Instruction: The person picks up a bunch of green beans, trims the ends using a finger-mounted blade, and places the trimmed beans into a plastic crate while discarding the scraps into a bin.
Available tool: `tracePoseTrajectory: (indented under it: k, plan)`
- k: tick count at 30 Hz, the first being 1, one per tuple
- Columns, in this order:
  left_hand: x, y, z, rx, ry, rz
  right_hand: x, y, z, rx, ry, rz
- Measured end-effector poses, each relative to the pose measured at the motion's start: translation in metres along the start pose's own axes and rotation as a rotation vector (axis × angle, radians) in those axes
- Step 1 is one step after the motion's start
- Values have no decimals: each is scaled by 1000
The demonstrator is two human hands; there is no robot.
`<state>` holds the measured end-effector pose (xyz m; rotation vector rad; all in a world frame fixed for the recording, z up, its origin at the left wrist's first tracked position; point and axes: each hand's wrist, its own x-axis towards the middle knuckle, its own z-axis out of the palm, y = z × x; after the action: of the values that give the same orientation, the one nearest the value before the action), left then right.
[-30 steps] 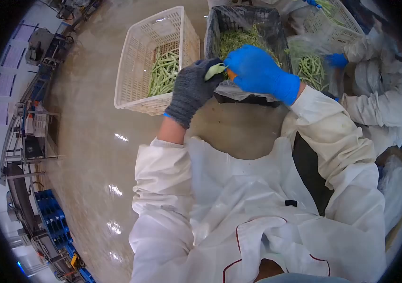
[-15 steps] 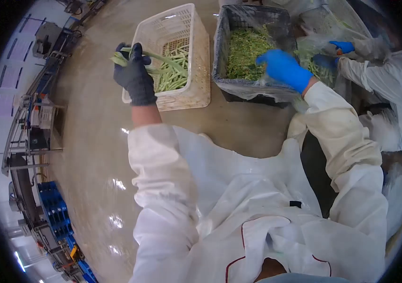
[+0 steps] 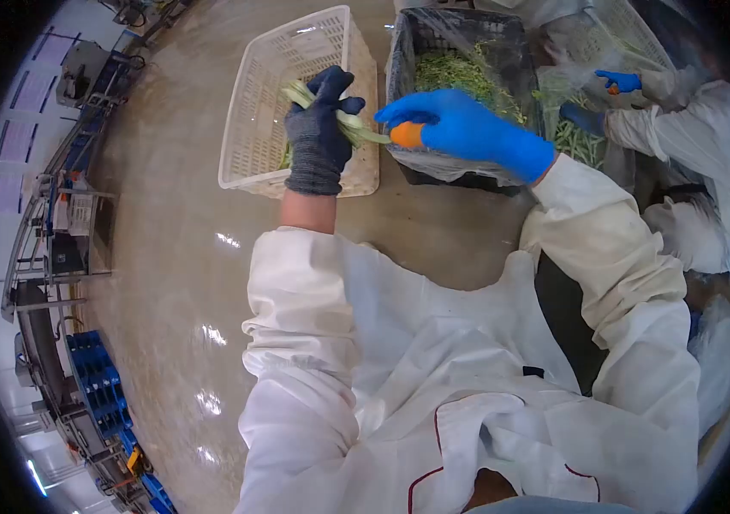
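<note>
My left hand (image 3: pixel 322 137), in a dark grey knit glove, is closed around a small bunch of long green beans (image 3: pixel 352 128) above the white crate. Their pale ends stick out on both sides of the fist. My right hand (image 3: pixel 476 133), in a blue glove with an orange cover (image 3: pixel 407 134) over the thumb, pinches at the right ends of the beans. The white plastic crate (image 3: pixel 241 128) lies below my left hand, its contents mostly hidden by it. Below my right hand stands a dark plastic-lined crate (image 3: pixel 396 73) filled with green trimmings (image 3: pixel 459 77).
At the right, a co-worker in white (image 3: pixel 690 137) reaches with blue-gloved hands (image 3: pixel 617 82) over more green beans (image 3: pixel 575 141) on plastic. Blue pallets (image 3: pixel 95 377) and metal equipment (image 3: pixel 35 317) line the left wall. The floor (image 3: pixel 176 248) is wet and shiny.
My left hand has moved right with the beans, from the crate's left side to its right. My right hand has come left from over the trimmings to meet the bean ends.
</note>
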<state>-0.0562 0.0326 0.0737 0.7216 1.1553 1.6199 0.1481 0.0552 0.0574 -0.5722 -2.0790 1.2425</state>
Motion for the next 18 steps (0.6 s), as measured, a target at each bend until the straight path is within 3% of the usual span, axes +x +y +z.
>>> tracePoseTrajectory:
  k: [9,15,18]
  plan:
    - [-15,-9,24,137,-16,12,-7,-6,9,-276,51,-133]
    - [-19,-6,31,525,-88,99,-9,-9,12,-491,156,-362]
    - [-27,5,25,497,-321,20,-7,-15,7,-572,171,-468]
